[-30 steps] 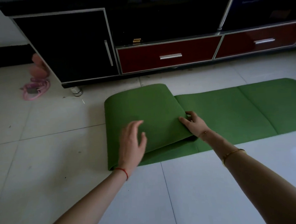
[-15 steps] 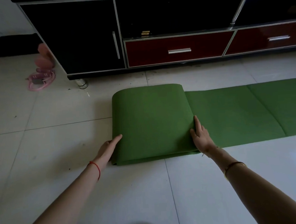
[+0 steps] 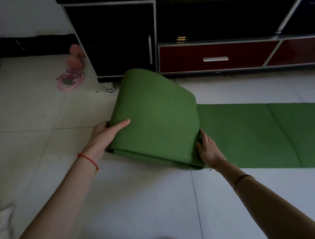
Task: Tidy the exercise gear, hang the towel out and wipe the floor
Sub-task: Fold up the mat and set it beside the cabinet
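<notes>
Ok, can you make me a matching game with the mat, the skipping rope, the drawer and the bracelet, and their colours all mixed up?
Things:
1. mat
2. skipping rope
3. drawer
4. string bracelet

Colours:
A. pink
B. bright red
C. green
D. dark red with a silver handle

Pairs: 1-C, 2-A, 3-D, 4-B

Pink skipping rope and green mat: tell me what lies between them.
Head view: bare floor tile and the cabinet's metal foot lie between skipping rope and mat.
</notes>
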